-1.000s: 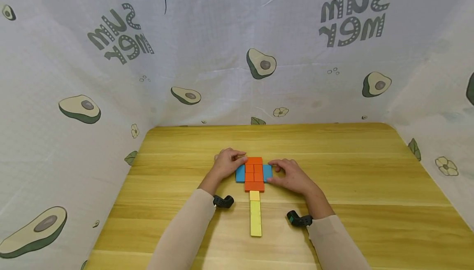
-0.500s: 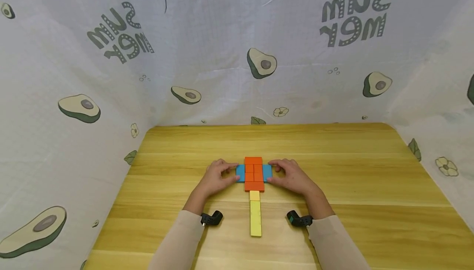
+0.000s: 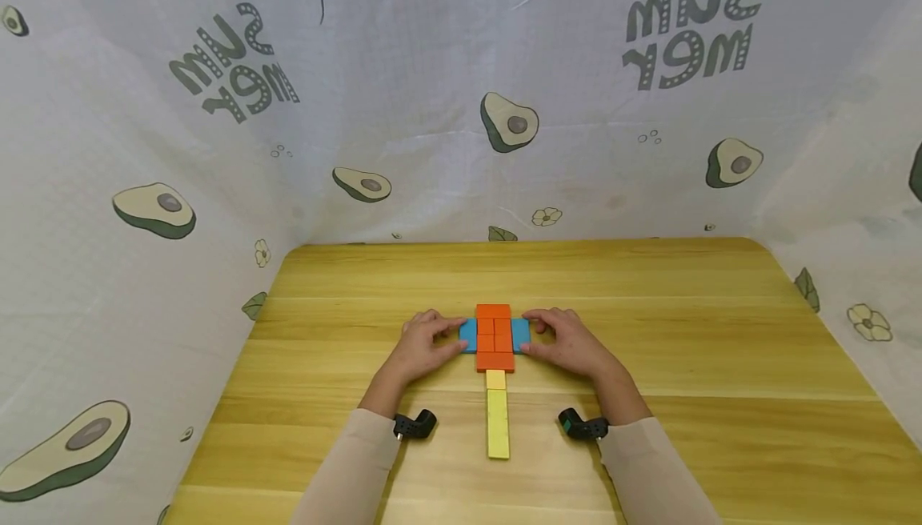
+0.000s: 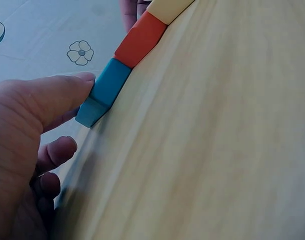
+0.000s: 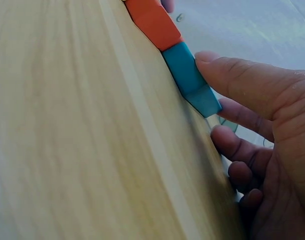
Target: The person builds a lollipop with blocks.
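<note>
Flat blocks form a figure on the table. In its middle are several orange blocks [image 3: 494, 311], with a blue block on either side. My left hand [image 3: 420, 346] pinches the left blue block [image 3: 469, 330] at its outer edge between thumb and index finger. On the opposite side, my right hand [image 3: 571, 342] grips the right blue block [image 3: 520, 333] the same way. Both wrist views show the thumb on top of the blue block [image 4: 108, 84], which lies against an orange one [image 5: 153, 22]. The other fingers are curled beside the blocks.
Below the orange part, a short light-orange block [image 3: 495, 379] and a long yellow block [image 3: 498, 425] run toward me in a line. The wooden table [image 3: 684, 293] is enclosed by a white curtain [image 3: 432, 69] printed with avocados. A black camera sits on each wrist.
My left hand has shifted left and nearer, from the upper corner by the orange blocks to the left blue block's outer edge. The right hand has stayed on its block.
</note>
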The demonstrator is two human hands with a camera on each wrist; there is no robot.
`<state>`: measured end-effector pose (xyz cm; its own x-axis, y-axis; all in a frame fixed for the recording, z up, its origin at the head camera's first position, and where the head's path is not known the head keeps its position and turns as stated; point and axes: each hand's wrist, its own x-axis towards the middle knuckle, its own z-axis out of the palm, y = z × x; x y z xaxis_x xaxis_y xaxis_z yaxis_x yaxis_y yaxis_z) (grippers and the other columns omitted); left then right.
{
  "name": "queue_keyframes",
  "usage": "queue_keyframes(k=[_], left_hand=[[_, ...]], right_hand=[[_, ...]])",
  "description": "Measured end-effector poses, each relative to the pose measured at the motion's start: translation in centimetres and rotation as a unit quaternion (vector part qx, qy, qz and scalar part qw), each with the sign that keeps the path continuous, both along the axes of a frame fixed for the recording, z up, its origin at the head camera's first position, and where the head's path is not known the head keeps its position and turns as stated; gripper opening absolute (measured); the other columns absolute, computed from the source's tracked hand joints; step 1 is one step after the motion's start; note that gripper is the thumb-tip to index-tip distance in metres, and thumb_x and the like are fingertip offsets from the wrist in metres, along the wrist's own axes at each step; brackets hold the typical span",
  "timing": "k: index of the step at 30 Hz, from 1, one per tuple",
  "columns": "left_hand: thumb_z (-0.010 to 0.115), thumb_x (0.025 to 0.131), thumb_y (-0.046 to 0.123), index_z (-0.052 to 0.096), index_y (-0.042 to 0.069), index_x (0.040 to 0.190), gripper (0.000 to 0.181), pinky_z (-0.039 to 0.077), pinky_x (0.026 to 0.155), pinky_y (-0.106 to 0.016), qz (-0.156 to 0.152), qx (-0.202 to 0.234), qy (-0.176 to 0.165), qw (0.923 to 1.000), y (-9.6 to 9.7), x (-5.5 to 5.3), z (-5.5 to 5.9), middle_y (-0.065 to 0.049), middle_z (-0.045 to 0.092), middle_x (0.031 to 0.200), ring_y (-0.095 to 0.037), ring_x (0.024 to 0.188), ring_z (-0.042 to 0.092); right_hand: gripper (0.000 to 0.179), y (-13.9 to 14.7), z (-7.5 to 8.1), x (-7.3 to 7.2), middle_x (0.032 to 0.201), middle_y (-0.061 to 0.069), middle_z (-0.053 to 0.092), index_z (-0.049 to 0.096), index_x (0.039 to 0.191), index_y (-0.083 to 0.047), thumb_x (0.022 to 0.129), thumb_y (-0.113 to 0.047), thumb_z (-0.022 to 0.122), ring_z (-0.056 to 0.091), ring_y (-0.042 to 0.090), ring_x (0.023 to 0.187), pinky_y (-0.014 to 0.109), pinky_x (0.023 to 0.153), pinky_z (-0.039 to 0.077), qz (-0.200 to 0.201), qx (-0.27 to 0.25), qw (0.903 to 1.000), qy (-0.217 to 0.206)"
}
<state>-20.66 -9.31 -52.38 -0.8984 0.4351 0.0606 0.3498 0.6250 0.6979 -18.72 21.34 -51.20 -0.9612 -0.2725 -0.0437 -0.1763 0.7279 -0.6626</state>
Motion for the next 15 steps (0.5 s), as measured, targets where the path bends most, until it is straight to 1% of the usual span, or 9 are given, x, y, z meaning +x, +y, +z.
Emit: queue_keyframes(k=[8,15], left_hand=[[0.075,0.099,0.035,0.069,0.026,0.142,0.045,0.027,0.092,-0.042,0.000,-0.005,0.010,0.9999,0.17,0.14,-0.07,0.006,0.053,0.092,-0.014,0.090,0.045],[0.074,0.100,0.035,0.069,0.025,0.142,0.044,0.026,0.093,-0.041,-0.002,-0.003,0.018,0.9998,0.17,0.07,-0.21,0.007,0.052,0.090,-0.013,0.088,0.045]], right_hand=[[0.056,-0.03,0.03,0.08,0.107,0.003,0.059,0.065,0.139,-0.010,0.092,-0.036,0.082,0.044,0.022,0.103,0.039,0.087,0.041,-0.001,-0.007,1.0000,-0.003],[0.057,-0.15,0.04,0.03,0.105,0.003,0.059,0.065,0.139,-0.009,0.091,-0.036,0.083,0.044,0.023,0.102,0.038,0.086,0.040,0.002,-0.007,0.9999,0.008]])
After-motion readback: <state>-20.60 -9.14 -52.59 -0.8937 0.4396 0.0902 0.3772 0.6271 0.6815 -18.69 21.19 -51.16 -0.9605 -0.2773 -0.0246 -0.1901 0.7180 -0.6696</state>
